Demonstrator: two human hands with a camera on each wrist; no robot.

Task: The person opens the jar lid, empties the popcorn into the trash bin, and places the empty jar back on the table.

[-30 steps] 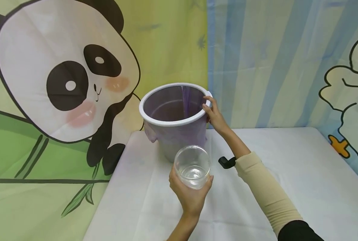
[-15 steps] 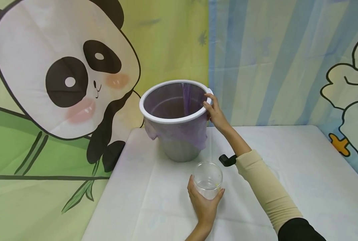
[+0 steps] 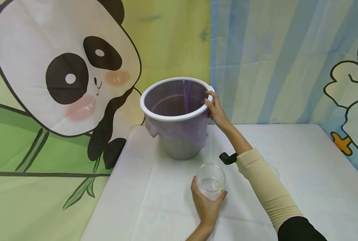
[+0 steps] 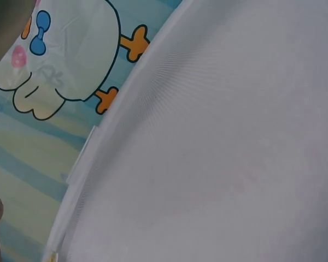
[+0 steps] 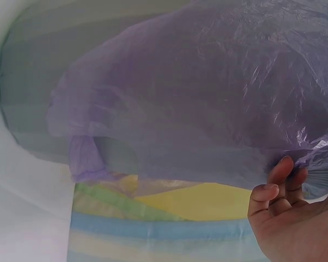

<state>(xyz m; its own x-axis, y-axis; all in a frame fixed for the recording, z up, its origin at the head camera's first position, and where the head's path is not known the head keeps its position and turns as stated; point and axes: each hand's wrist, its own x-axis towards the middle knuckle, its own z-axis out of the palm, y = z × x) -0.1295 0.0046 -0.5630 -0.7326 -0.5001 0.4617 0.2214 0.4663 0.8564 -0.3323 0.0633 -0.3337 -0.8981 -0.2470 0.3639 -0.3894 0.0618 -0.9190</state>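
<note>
In the head view, my left hand (image 3: 207, 210) holds a clear round cup (image 3: 210, 182) from below, fingers and thumb around its sides. A small yellow speck shows at the cup's right side. Whether the cup touches the table I cannot tell. My right hand (image 3: 218, 112) grips the right side of the white rim (image 3: 154, 115) of a grey trash can (image 3: 182, 150). A thin purple trash bag (image 3: 179, 129) lines the can and hangs over its outside. In the right wrist view, curled fingers of the right hand (image 5: 290, 218) lie against the bag (image 5: 208, 98).
The can stands at the far left part of a white-covered table (image 3: 275, 144). Behind it hang a panda-printed curtain (image 3: 112, 80) and a blue striped curtain (image 3: 257, 67). A black piece (image 3: 228, 158) juts from the right wrist.
My left hand has moved the cup down and to the right, away from the can, and slowed in the last half second. The right hand has kept its grip on the rim.
</note>
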